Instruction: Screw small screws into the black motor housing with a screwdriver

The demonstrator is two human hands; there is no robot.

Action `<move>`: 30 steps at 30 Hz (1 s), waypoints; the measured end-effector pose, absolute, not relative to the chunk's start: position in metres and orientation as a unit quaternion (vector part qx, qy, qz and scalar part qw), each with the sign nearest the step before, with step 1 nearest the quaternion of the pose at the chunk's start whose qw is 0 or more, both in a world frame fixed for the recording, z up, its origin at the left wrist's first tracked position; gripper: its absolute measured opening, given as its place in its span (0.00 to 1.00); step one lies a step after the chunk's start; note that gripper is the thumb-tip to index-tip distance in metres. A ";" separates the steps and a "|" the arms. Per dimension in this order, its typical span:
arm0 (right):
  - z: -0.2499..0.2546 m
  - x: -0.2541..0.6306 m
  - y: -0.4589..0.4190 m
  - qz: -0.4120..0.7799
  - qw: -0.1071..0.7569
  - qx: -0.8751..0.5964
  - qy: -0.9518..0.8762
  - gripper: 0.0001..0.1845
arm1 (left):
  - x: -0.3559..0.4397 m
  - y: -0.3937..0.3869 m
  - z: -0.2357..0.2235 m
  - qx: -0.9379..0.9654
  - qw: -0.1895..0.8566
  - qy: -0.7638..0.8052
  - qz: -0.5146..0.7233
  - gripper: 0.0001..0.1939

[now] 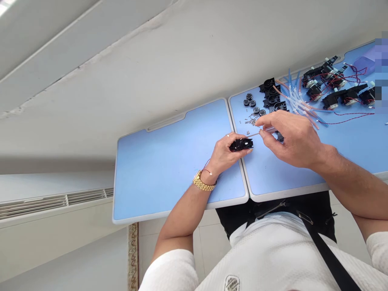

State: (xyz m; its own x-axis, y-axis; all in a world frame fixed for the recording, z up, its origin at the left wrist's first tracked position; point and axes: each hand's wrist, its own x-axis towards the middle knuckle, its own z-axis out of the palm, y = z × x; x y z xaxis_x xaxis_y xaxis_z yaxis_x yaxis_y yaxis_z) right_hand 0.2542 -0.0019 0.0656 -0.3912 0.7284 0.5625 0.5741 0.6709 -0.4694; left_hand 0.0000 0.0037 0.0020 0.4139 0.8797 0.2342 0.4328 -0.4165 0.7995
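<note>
The person's left hand (224,154) is holding a small black plastic part with a round hole (241,144). The fingers are curling around it, just above the place where the two halves of a light blue tabletop (169,173) meet. The right hand (291,139) is pinching a thin silver tool with a clear handle (266,130), and this tool looks like a tiny screwdriver. Its thin tip is pointing at the black part and is very near it, but I cannot tell if they are touching.

The black part is looking light and stiff, like a hard toy piece. Its smooth plastic may be a little slippery, so a firm hold around its outer sides seems best, leaving the hole free. Its small edges might snap if someone is squeezing too hard.

Near the right hand, tiny silver screws (251,120) are lying in a loose heap, and round black discs (252,103) are sitting beside them. Black plastic cases (269,93) are standing close together nearby. Farther along, bendy white and blue tubes (295,99) are lying in a bunch, and black pump-like parts with red and black wires (321,76) are resting near them. A gold watch (201,182) is circling the left wrist (209,169).
</note>
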 end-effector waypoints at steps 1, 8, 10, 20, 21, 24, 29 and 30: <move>0.066 0.254 -0.002 0.098 0.388 -0.394 -0.828 0.12 | 0.000 0.004 0.002 0.772 0.332 0.429 0.332 0.16; 0.068 0.254 -0.003 0.086 0.413 -0.386 -0.820 0.11 | -0.001 0.004 0.000 0.770 0.328 0.439 0.327 0.17; 0.069 0.254 -0.004 0.089 0.414 -0.388 -0.819 0.11 | -0.001 0.004 0.000 0.771 0.327 0.437 0.329 0.16; 0.062 0.246 -0.006 0.245 0.427 -0.410 -0.768 0.10 | 0.000 0.002 -0.003 0.807 0.283 0.404 0.325 0.17; 0.060 0.245 -0.006 0.265 0.424 -0.403 -0.767 0.10 | 0.001 0.001 -0.004 0.811 0.278 0.399 0.326 0.17; 0.056 0.242 -0.005 0.312 0.372 -0.402 -0.776 0.11 | 0.002 0.000 -0.004 0.823 0.265 0.380 0.329 0.18; 0.057 0.244 -0.001 0.332 0.232 -0.436 -0.804 0.13 | 0.004 -0.004 0.002 0.837 0.249 0.376 0.309 0.16; 0.058 0.245 0.000 0.341 0.207 -0.440 -0.805 0.14 | 0.004 -0.005 0.003 0.840 0.246 0.378 0.302 0.15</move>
State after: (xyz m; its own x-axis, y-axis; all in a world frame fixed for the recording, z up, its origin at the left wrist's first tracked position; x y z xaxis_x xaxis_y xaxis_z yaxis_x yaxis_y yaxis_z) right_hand 0.2447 0.0000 0.0579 -0.5274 0.8489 0.0336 0.5670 0.3811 -0.7302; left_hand 0.0041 -0.0050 0.0033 0.5323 0.7829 0.3220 0.4862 -0.5941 0.6408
